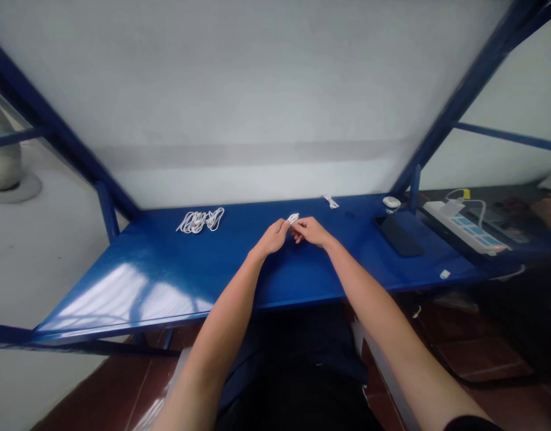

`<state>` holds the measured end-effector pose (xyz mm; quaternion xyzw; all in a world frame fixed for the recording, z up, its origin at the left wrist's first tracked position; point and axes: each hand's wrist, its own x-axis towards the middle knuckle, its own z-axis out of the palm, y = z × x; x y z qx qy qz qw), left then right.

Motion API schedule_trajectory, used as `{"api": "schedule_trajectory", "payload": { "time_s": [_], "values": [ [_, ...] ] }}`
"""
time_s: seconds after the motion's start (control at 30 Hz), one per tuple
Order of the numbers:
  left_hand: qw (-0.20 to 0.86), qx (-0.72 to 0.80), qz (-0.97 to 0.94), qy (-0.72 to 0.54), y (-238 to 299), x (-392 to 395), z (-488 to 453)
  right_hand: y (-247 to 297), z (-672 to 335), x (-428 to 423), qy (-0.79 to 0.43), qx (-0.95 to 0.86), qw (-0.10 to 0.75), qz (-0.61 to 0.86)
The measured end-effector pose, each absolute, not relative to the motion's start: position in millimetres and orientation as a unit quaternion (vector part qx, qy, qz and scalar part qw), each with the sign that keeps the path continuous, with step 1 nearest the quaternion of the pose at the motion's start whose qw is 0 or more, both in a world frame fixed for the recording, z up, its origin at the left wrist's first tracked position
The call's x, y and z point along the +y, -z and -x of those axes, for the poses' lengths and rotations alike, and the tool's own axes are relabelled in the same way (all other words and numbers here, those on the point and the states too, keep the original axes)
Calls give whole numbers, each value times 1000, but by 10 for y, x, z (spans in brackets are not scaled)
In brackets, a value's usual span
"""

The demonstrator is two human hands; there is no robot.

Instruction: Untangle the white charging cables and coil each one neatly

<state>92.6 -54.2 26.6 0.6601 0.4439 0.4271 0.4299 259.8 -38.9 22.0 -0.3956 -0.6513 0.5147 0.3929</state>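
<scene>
My left hand [270, 237] and my right hand [309, 231] meet above the middle of a blue metal table [161, 263]. Between their fingertips they pinch a small folded white cable [293, 219], and most of it is hidden by my fingers. To the left of my hands lies a loose bundle of white cables [201, 220]. A smaller white cable bundle [331, 202] rests near the back edge, beyond my right hand.
On the right of the table are a black flat device [398, 235], a small white round object [390, 202] and a small white scrap [444, 274]. A white power strip [463, 226] sits on a dark surface beyond, near another person's hand [548, 211]. Blue steel struts rise at both table ends.
</scene>
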Motion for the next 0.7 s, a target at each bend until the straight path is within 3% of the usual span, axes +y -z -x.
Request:
{"api": "schedule_trajectory", "payload": {
  "time_s": [0.3,0.7],
  "values": [
    [606,464,-490,-421,-324,-576,-986,-188,-2520,-408,-477,-672,403,400],
    [653,450,-469,-389,-375,-587,-939,-227,-2526,-460,-409,-731,365,406]
  ]
}}
